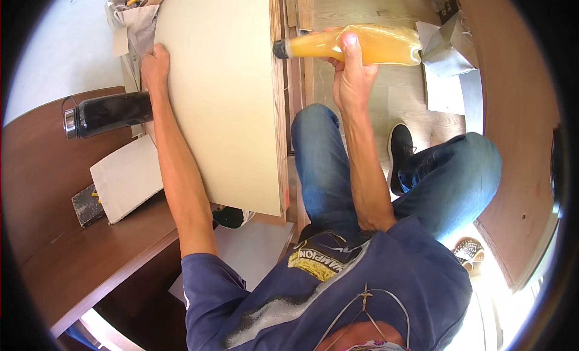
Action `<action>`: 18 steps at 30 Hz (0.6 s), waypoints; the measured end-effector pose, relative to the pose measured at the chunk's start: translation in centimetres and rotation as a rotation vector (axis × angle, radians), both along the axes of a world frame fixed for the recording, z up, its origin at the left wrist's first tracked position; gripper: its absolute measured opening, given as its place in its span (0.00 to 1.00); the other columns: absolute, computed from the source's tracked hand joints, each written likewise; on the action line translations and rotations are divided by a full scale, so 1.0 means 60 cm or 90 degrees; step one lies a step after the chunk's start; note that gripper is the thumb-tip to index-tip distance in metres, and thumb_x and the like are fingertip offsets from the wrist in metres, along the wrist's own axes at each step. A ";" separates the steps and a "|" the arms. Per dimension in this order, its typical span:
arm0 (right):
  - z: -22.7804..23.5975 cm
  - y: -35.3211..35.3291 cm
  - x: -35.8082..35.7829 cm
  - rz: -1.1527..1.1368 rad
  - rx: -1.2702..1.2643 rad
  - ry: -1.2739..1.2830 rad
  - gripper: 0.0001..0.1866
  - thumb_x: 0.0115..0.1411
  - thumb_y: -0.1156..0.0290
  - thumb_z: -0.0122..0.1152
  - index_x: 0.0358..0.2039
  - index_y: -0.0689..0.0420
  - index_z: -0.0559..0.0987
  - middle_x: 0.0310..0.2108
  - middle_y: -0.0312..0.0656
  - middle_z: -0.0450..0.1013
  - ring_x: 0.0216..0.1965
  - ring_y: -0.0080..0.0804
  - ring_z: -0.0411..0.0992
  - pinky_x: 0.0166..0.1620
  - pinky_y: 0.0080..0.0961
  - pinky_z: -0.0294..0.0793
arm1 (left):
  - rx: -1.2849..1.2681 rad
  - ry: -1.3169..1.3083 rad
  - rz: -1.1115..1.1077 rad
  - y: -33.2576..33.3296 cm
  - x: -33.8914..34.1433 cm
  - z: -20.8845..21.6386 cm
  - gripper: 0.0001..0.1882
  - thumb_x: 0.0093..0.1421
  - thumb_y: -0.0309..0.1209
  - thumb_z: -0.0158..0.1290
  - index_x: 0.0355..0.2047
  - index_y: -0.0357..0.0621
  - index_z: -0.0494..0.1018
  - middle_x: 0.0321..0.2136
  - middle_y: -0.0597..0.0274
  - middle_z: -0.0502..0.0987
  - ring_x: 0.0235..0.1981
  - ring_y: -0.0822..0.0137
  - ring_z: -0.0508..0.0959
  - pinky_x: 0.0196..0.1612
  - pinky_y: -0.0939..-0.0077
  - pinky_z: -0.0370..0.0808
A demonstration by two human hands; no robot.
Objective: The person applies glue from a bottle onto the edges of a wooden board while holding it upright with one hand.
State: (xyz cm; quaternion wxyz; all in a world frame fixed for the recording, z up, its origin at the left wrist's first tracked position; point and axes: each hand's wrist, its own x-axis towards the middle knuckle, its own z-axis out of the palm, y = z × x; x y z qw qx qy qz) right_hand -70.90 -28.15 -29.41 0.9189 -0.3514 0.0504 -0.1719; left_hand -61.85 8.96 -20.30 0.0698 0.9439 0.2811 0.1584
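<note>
Amber liquid could be spilled onto the cream-faced panel [217,104], between the hands, if the plastic bottle [386,44] is squeezed while its black cap [281,49] is loose. The bottle is transparent, narrow-necked, held roughly level and grasped in the right hand [353,73]; the panel's opposite edge appears gripped by the left hand [155,67].

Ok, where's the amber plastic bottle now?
The amber plastic bottle is in the right hand, upper right of centre in the head view, its black cap near the pale board.
</note>
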 end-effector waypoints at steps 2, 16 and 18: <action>0.000 -0.005 0.019 -0.009 0.004 -0.025 0.14 0.63 0.65 0.57 0.45 0.59 0.72 0.38 0.44 0.76 0.38 0.32 0.77 0.35 0.32 0.79 | -0.008 0.000 0.002 -0.011 0.006 0.000 0.36 0.56 0.53 0.40 0.50 0.31 0.73 0.46 0.30 0.74 0.51 0.39 0.73 0.55 0.55 0.67; 0.006 -0.004 0.018 0.020 0.102 -0.116 0.10 0.61 0.75 0.57 0.41 0.68 0.74 0.37 0.48 0.74 0.37 0.44 0.78 0.43 0.38 0.80 | 0.009 -0.013 0.004 -0.021 0.002 -0.005 0.35 0.56 0.52 0.41 0.46 0.29 0.74 0.43 0.30 0.75 0.50 0.40 0.74 0.55 0.57 0.67; 0.018 -0.004 -0.026 0.044 0.154 -0.095 0.09 0.61 0.75 0.58 0.38 0.68 0.75 0.37 0.48 0.74 0.38 0.43 0.78 0.42 0.36 0.80 | 0.035 -0.008 0.008 -0.019 0.002 0.000 0.35 0.56 0.52 0.40 0.46 0.29 0.74 0.42 0.30 0.75 0.49 0.40 0.74 0.55 0.57 0.67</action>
